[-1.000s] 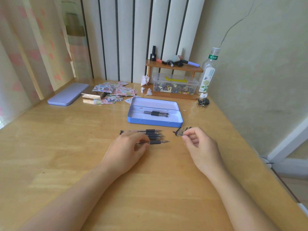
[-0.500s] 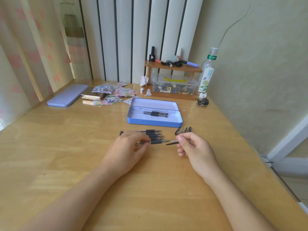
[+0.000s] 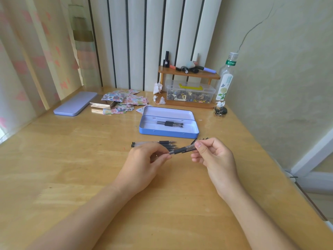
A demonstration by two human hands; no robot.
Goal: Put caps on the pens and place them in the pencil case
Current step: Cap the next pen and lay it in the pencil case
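Note:
A black gel pen (image 3: 181,150) hangs between both hands just above the wooden table. My left hand (image 3: 146,159) pinches its clear barrel and my right hand (image 3: 212,156) pinches the cap end. Whether the cap is fully seated I cannot tell. Behind my left hand lie several uncapped pens (image 3: 155,143) in a row. Loose black caps (image 3: 201,139) peek out behind my right fingers. The open blue pencil case (image 3: 169,132) stands further back, with capped pens (image 3: 170,123) inside it.
The case's lilac lid (image 3: 75,104) lies at the back left, beside a pile of stickers (image 3: 124,101). A wooden shelf with a clear box (image 3: 189,93), a bottle (image 3: 226,78) and crumpled paper stand at the back right. The table's edge runs along the right.
My right hand picked a cap from the pile and brought it left to the pen tip. My left hand lifted that pen off the table; both hands now hold it.

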